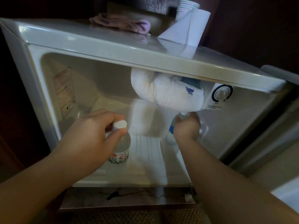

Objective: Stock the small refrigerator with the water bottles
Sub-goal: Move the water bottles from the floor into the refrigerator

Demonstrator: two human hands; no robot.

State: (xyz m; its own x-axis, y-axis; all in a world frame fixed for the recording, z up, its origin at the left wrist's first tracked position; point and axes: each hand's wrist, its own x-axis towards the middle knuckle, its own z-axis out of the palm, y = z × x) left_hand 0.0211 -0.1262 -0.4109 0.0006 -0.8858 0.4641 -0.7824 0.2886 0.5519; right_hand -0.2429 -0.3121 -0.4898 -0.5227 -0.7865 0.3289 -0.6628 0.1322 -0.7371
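Both forearms outstretched, left hand [90, 135] and right hand [187, 126] clenched (fingers curled).

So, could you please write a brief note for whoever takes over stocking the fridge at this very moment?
Left hand: grip shut around the neck of a water bottle with a white cap, upright at the front left of the fridge floor.
Right hand: grip shut on a second bottle, deeper in on the right, under the frosted freezer box.
Done: door open, both bottles inside the fridge.
Left: release both and close the door. No other bottles are in view.
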